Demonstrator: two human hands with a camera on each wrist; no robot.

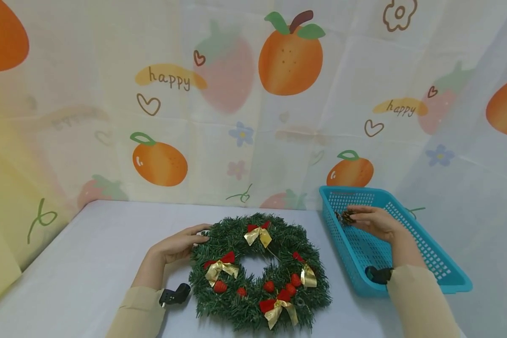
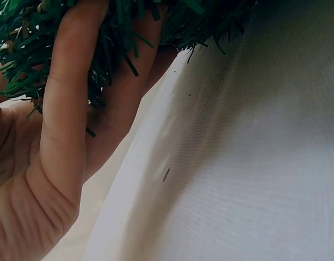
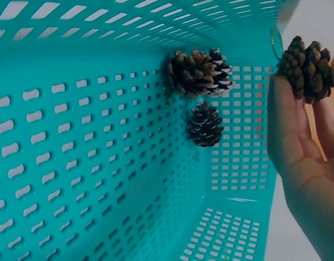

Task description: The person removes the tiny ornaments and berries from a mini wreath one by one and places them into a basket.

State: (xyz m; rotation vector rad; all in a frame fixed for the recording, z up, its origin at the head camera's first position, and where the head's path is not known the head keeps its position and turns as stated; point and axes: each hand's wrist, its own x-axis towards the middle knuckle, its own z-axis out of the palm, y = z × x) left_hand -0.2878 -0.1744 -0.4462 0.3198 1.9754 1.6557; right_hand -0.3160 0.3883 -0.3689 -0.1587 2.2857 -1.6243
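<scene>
The pine cone point(image 3: 305, 69) was over the blue basket point(image 1: 452, 285), pinched between the thumb and fingertips of the right hand point(image 1: 373, 222); whether it had cleared the rim was hard to tell. The step in hand appeared to be taking it out, and the next move seemed to call for a steady pinch and a clean lift past the wall. More pine cones point(image 3: 205, 126) lay in the basket. Beside it, the green wreath point(image 1: 253, 300) lay flat, bearing gold bows point(image 1: 257, 236) and red berries point(image 1: 220, 287); the left hand point(image 1: 181, 244) gripped its edge, greenery between the fingers. Beneath spread a white tabletop point(image 1: 110, 249); behind hung a fruit-printed curtain point(image 1: 198, 126).
</scene>
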